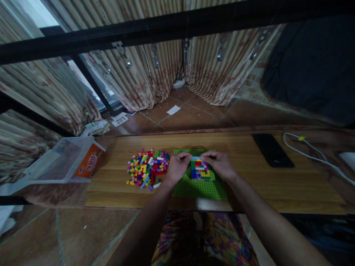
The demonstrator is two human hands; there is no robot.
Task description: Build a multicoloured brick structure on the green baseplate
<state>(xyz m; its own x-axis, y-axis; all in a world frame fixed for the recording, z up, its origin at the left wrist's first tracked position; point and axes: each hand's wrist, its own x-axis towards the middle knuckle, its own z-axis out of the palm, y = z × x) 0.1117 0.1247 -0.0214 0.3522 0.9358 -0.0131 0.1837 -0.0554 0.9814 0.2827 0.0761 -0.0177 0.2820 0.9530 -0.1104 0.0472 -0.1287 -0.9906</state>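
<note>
Over the green baseplate [199, 188], the left hand [177, 167] and right hand [220, 164] both pinch at the top edge of the multicolored brick build [200, 170] sitting mid-plate. I'd press straight down so the studs seat evenly. Loose glossy bricks [146, 169] are piled left on the woodgrain tabletop [277, 184].

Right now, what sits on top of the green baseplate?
A patch of multicoloured bricks is pressed onto the green baseplate. The left hand and right hand cover its upper edge, so what lies beneath them is hidden.
</note>
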